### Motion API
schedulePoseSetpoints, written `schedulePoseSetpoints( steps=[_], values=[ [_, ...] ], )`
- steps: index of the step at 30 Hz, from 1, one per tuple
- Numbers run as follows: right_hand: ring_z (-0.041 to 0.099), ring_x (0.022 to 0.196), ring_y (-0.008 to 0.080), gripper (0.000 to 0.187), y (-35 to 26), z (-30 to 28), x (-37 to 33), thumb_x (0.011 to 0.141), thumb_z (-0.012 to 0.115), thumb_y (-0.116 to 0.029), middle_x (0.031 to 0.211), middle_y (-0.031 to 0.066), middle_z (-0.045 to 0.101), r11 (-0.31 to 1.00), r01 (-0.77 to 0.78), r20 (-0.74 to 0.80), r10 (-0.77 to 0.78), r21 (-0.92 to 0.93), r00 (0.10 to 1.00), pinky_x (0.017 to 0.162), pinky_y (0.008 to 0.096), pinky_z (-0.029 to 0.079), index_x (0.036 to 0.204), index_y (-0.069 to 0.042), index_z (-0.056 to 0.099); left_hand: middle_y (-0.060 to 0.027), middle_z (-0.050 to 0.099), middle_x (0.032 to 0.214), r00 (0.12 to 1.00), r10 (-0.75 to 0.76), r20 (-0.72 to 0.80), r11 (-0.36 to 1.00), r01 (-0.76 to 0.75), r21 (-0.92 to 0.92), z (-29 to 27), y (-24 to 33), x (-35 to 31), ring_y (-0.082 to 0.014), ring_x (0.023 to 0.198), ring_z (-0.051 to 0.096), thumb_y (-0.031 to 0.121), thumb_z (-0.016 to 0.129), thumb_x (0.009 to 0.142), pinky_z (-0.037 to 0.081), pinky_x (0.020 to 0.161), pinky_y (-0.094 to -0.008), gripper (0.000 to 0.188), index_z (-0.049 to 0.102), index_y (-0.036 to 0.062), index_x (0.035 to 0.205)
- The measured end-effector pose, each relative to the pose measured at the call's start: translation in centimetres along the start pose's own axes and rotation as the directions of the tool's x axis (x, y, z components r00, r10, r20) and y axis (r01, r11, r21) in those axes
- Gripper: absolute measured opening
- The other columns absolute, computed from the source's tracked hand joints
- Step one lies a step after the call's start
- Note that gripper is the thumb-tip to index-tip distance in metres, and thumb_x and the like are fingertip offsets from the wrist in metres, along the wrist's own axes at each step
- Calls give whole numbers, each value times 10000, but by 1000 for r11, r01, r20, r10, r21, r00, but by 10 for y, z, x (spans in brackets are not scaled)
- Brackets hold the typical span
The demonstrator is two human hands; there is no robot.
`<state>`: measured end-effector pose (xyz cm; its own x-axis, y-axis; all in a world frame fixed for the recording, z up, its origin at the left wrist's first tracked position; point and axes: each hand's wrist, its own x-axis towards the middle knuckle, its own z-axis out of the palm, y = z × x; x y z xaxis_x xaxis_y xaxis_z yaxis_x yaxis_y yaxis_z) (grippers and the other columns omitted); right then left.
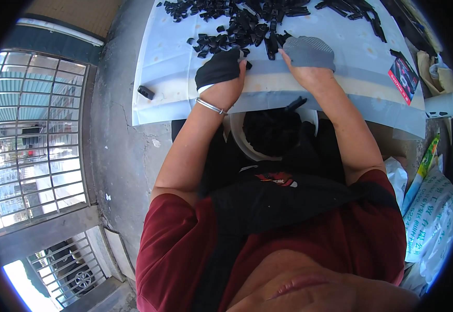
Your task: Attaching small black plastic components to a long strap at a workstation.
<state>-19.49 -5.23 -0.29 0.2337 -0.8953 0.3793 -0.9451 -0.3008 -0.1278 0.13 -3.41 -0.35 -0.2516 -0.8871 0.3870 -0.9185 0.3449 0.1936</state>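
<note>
My left hand [220,74], in a black glove with bare fingertips and a bracelet at the wrist, is closed at the table's near side. A small black plastic piece [249,65] shows by its thumb. To the right, my right hand [308,56] wears a grey ribbed glove. Its fingers curl away under the glove, beside long black plastic parts [271,47]; what they grip, if anything, is hidden. Just beyond both hands spreads a pile of small black plastic pieces [231,36].
A pale cloth covers the table [185,99]. Below its edge, a white bucket [244,148] holds black parts. More long black parts [359,13] lie far right, near a red and black card [404,78]. One black piece [146,92] lies at left. White bags [429,213] stand at right.
</note>
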Motion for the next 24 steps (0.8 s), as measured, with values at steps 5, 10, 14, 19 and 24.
schedulePoseSetpoints(
  steps=[5,10,14,19,24],
  values=[
    [566,785,329,216,2,1,-4,795,528,-227,849,146,592,989,119,12,-118,-86,993,675,421,462,903,-59,608,-111,586,733,998,59,-10,995,-58,85,11,10,1,-280,677,588,171,534,739,472,573,-368,108,597,94,781],
    [564,814,334,207,3,-9,-8,786,512,-156,878,163,584,992,102,176,-88,-71,980,712,430,462,947,-49,586,-126,572,710,973,209,-95,977,-202,74,16,9,-6,-290,658,583,70,500,694,466,558,-371,127,576,75,795],
    [554,846,333,232,5,-15,-16,778,511,-141,917,168,578,990,133,12,-134,49,991,743,417,452,978,-43,578,-142,590,757,981,113,-157,984,-132,-119,18,-3,-15,-312,665,588,117,572,716,472,583,-377,180,556,44,880],
    [524,911,300,296,-7,-21,-27,779,553,-180,1021,152,554,735,269,46,-377,622,925,811,369,413,1051,-62,558,-177,607,771,985,-132,116,888,169,-428,-23,10,-18,-298,676,606,173,646,691,484,620,-356,318,548,-2,938],
    [533,882,279,324,-22,-27,-32,752,621,-230,969,125,565,600,282,102,-525,749,845,802,352,417,1049,-109,572,-69,608,794,903,105,417,760,198,-619,-43,16,-20,-71,696,545,43,671,644,468,599,-236,485,496,-14,1093]
  ],
)
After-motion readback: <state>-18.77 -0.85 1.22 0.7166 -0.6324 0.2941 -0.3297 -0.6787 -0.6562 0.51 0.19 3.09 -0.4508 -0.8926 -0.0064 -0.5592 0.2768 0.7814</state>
